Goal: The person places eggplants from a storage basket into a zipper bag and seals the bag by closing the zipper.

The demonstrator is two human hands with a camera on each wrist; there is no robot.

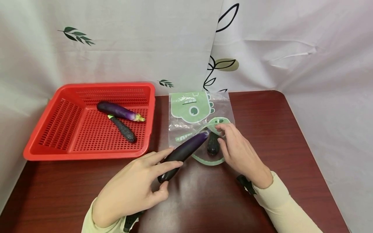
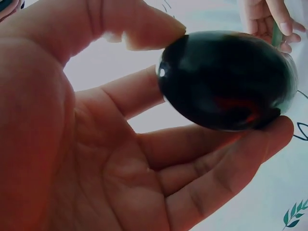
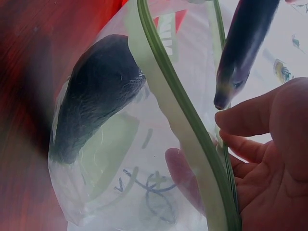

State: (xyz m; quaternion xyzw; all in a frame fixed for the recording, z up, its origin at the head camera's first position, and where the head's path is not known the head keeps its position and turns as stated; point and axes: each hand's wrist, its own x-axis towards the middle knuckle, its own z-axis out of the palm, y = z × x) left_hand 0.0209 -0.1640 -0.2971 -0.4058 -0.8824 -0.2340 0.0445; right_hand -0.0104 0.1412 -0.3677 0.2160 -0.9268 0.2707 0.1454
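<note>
The left hand (image 1: 137, 186) grips an eggplant (image 1: 187, 148) between thumb and fingers, its tapered end at the mouth of a bag (image 1: 189, 113). The right hand (image 1: 240, 152) pinches the bag's edge; a dark vegetable (image 1: 213, 145) lies inside, below that edge.

The counter (image 1: 285, 139) has a dark reddish-brown top with streaky wood grain; its far right corner is rounded, and a pale sheen lies across the near middle; a red plastic basket (image 1: 87, 156), perforated in its sides and floor, sits on the left part; a clear bag (image 1: 192, 124) printed in green rests near the middle, a strip of wood showing between the two.
</note>
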